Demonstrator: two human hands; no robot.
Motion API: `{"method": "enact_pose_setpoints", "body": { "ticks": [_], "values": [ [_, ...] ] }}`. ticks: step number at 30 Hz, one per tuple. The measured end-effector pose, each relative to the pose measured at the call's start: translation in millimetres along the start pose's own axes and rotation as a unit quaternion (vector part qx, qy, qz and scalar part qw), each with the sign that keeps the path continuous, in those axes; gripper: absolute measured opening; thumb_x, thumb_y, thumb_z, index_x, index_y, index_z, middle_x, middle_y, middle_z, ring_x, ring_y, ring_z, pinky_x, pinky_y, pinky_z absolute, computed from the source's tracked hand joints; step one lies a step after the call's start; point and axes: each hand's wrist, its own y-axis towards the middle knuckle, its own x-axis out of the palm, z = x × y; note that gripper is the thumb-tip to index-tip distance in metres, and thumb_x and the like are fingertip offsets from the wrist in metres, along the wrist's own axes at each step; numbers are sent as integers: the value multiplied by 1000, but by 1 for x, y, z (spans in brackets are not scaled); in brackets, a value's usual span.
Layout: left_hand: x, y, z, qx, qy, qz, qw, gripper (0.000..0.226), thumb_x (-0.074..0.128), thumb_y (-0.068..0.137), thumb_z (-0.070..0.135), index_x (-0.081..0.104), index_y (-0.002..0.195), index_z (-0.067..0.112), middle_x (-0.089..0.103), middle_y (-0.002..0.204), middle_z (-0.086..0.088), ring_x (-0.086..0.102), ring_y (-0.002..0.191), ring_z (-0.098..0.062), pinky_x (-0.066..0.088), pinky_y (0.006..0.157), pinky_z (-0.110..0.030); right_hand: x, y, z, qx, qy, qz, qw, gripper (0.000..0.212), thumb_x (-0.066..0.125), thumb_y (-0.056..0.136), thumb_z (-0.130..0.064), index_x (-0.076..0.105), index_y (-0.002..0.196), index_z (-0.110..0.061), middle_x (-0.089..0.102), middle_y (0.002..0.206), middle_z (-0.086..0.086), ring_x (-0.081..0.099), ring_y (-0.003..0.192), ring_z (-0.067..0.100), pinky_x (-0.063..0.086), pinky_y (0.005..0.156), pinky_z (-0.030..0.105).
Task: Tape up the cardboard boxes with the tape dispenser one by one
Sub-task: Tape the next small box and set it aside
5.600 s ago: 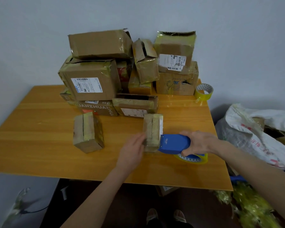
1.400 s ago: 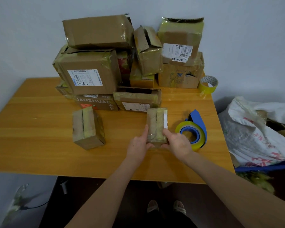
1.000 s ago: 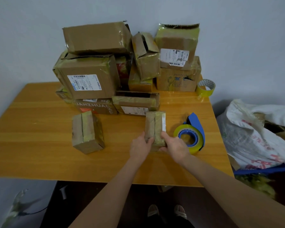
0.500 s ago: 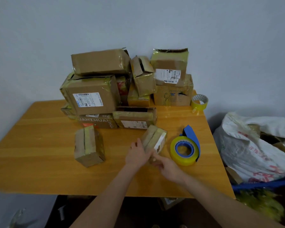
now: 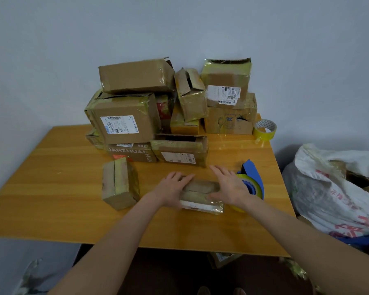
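Pressing: my left hand (image 5: 173, 188) and right hand (image 5: 228, 186), fingers straight, on small box (image 5: 200, 189) ends.
Box axis: left-right.
Reach: tape dispenser (image 5: 254, 176) beside right hand.

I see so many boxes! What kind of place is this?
Probably a small parcel-packing spot, maybe at home: taped boxes piled on a table, a tape dispenser, and a sack beside it.

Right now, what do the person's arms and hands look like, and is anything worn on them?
The left hand and right hand are bare: no gloves, rings, watch or bands show. The left forearm and right forearm are uncovered, with no sleeve up to the frame's edge.
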Motion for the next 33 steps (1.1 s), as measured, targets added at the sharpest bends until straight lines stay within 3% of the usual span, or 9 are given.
{"method": "enact_pose_setpoints", "body": {
  "ticks": [3,7,10,13,17,20,25,29,33],
  "values": [
    [8,2,3,-9,20,69,997,89,64,88,28,3,154,32,5,161,0,0,148,-27,9,121,-45,9,9,-2,28,-14,-49,998,61,59,88,-54,43,139,-24,58,128,3,56,113,23,51,87,37],
    [29,-3,16,-177,-161,211,948,72,54,95,20,13,154,21,18,158,-10,28,141,-30,36,110,-41,17,5,-5,71,-42,-15,997,49,50,91,-60,51,121,-21,62,108,2,61,98,24,48,66,33],
    [38,-1,33,-237,-328,152,902,75,55,94,38,11,153,20,36,147,-14,47,126,-31,45,96,-41,23,2,-6,111,-32,2,993,53,45,91,-64,51,117,-18,60,94,2,63,91,26,50,65,34],
    [41,5,49,-174,-394,92,898,86,60,90,45,8,154,21,32,152,-7,40,134,-26,41,102,-38,29,3,-7,122,12,-5,992,51,43,95,-59,52,118,-15,64,97,6,63,92,28,51,68,36],
    [37,10,55,-125,-369,73,918,98,66,83,54,6,155,23,7,160,-8,21,144,-26,31,110,-38,24,-1,-1,105,37,-7,994,40,44,98,-49,57,120,-18,64,99,4,62,95,26,54,74,38],
    [42,8,57,-119,-293,33,948,112,71,76,56,-4,154,28,-25,158,-8,7,148,-29,29,113,-43,9,-5,20,127,34,59,990,45,49,96,-48,51,133,-22,54,125,8,52,116,29,49,85,39],
    [45,13,55,-103,-239,61,964,100,68,83,48,-1,154,32,-23,158,-6,26,142,-31,40,107,-41,-10,-14,71,263,35,85,960,69,62,88,-53,38,137,-11,43,134,15,43,124,34,42,97,42],
    [42,14,58,-102,-181,63,976,97,66,87,39,-4,153,30,-24,158,-7,42,132,-28,48,99,-38,-1,-13,93,323,132,6,937,44,66,88,-49,49,86,-9,52,74,6,52,61,20,40,54,32],
    [43,13,60,-111,-159,67,979,97,66,87,40,-4,154,29,-24,158,-6,50,124,-28,53,91,-37,1,-8,101,334,205,5,920,37,65,92,-32,46,71,-8,46,60,8,44,52,20,33,47,31]
  ]
}}
